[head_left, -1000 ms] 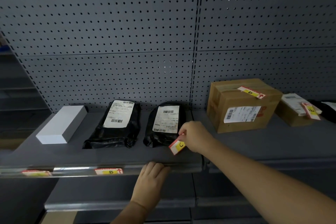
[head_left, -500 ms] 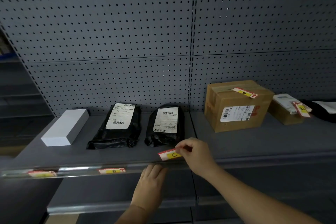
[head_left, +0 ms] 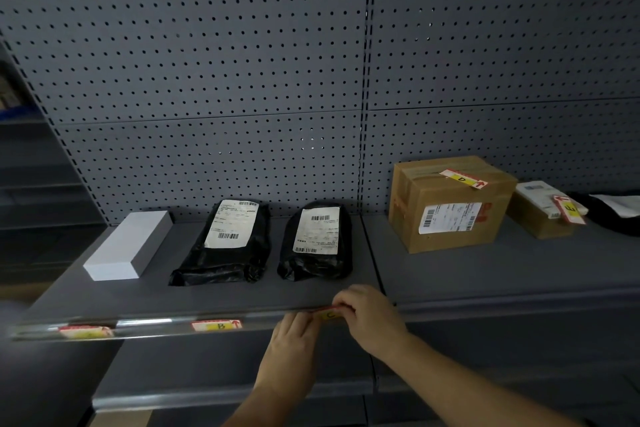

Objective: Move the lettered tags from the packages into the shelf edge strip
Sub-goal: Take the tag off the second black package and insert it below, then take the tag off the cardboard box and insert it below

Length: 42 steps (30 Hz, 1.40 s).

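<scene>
Now, line by line:
Right hand: the right hand [head_left: 372, 317] sits low and right of centre, at the front lip of the shelf [head_left: 214, 295]; its fingers [head_left: 343, 300] are curled and pinch the C tag [head_left: 330, 315] at its right end.
Left hand: the left hand [head_left: 294, 345] comes up from the bottom centre, just left of the right hand; its fingertips touch the left end of the C tag, though I cannot tell whether they pinch it or only press on it.
C tag: yellow with a red border, level along the edge strip [head_left: 152, 324], between the two hands; whether it is seated in the strip is hidden.
Edge strip: it holds the B tag [head_left: 216, 325] left of centre and one more tag [head_left: 85, 331] at lower left, its letter blurred.
D tag: it lies on top of the brown box [head_left: 450, 211], right of centre.
E tag: it lies on the small parcel [head_left: 543, 210] at the right edge.
Shelf, left part: a white box [head_left: 128, 246], then two black bags [head_left: 225, 243] [head_left: 317, 241] with white labels, side by side and apart.
Behind: grey pegboard [head_left: 207, 62].
</scene>
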Available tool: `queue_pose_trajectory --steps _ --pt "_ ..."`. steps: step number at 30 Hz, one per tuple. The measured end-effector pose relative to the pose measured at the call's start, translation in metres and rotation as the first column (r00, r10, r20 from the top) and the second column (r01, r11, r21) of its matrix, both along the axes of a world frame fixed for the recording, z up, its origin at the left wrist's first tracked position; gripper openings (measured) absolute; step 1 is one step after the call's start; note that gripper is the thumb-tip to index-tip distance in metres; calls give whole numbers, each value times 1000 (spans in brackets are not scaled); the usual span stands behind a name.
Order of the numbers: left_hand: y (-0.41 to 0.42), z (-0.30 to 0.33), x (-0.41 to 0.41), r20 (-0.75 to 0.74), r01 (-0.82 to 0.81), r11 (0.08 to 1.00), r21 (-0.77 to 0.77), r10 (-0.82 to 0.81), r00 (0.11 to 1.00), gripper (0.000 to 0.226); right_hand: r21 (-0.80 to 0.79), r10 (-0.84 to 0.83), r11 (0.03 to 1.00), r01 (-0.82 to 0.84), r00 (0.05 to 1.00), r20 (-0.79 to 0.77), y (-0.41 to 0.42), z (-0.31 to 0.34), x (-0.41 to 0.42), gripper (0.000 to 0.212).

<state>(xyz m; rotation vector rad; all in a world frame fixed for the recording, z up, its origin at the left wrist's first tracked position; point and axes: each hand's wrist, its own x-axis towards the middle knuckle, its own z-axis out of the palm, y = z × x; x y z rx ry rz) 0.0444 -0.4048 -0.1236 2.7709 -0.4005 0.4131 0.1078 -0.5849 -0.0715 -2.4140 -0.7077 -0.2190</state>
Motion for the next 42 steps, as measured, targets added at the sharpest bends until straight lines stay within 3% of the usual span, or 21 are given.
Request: queue_pose_trajectory --steps 12,20,24,28,31,37,42 --pt "2 2 0 6 36 999 -3 -36 999 59 -84 36 996 -26 992 121 -5 -14 5 16" --pt "3 3 4 55 44 999 -6 -43 998 57 -31 27 999 -23 992 121 -10 -11 -4 20" --pt "0 -2 9 117 4 1000 -13 -2 993 49 10 21 1000 -22 993 119 -17 -8 -7 20" --pt "-14 0 12 240 -150 986 80 127 962 27 39 -9 999 5 993 117 -40 -2 -1 21" --pt "-34 1 17 319 -174 979 106 133 938 23 70 -40 997 30 989 143 -69 10 8 18" --pt "-116 5 43 448 -22 996 92 -22 894 12 184 -162 975 121 960 228 -149 49 49 7" --pt "-193 5 59 499 15 999 52 -39 866 23 298 -294 935 193 893 341 -217 83 90 4"
